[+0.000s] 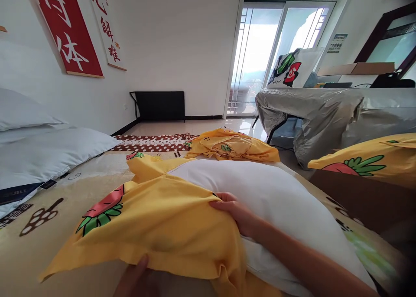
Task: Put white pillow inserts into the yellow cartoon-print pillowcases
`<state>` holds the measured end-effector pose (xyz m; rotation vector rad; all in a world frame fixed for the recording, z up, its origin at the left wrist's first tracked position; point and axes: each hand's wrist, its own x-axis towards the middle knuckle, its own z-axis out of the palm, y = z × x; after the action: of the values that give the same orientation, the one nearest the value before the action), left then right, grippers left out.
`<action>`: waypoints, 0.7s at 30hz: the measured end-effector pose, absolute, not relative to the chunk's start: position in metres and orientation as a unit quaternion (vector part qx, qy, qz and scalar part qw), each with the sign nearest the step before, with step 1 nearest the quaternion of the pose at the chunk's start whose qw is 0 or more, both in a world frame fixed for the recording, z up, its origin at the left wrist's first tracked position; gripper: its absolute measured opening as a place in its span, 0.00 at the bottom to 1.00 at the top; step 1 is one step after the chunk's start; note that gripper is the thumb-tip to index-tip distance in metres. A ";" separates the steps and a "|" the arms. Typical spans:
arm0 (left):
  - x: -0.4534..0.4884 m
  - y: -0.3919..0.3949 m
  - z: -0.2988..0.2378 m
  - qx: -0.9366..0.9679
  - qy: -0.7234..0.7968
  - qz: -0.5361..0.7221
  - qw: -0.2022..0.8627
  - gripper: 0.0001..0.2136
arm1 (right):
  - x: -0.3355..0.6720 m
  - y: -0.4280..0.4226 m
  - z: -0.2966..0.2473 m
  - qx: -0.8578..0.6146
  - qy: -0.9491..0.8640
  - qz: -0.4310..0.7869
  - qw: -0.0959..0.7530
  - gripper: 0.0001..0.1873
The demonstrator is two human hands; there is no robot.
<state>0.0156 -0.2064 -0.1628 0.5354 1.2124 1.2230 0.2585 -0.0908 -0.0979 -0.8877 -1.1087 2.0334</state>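
A white pillow [279, 197] lies on the bed in front of me, one end covered by a yellow pillowcase [169, 214] printed with a red-and-green carrot-like pattern. My right hand [235, 212] reaches across the pillow and pinches the pillowcase's cloth where it meets the white. Low in the view, my left hand [136, 277] grips the near edge of the pillowcase, thumb on top; its other fingers are hidden under the cloth. The pillowcase's left corners hang loose and look flat.
Another yellow cloth [234, 145] lies bunched behind the pillow. White pillows [58, 149] rest at the left on the patterned bed cover [39, 245]. At right, more yellow fabric [373, 158] tops a brown box [364, 193]; a plastic-covered table [312, 110] stands beyond.
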 end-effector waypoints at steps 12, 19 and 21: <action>0.004 -0.069 -0.027 0.180 0.421 0.674 0.580 0.19 | 0.252 -0.116 -0.076 -0.221 -0.508 0.766 0.326 0.18; 0.020 -0.062 0.082 0.358 0.289 0.695 0.552 0.25 | 0.270 -0.123 -0.042 -0.226 -0.701 0.609 0.296 0.22; 0.015 -0.062 0.097 0.408 0.255 0.704 0.522 0.23 | 0.273 -0.125 -0.036 -0.228 -0.713 0.589 0.305 0.21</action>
<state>0.0154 -0.0618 0.0971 0.9785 0.6107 1.6867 0.2732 -0.1250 -0.0364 -0.6046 -1.8885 1.5594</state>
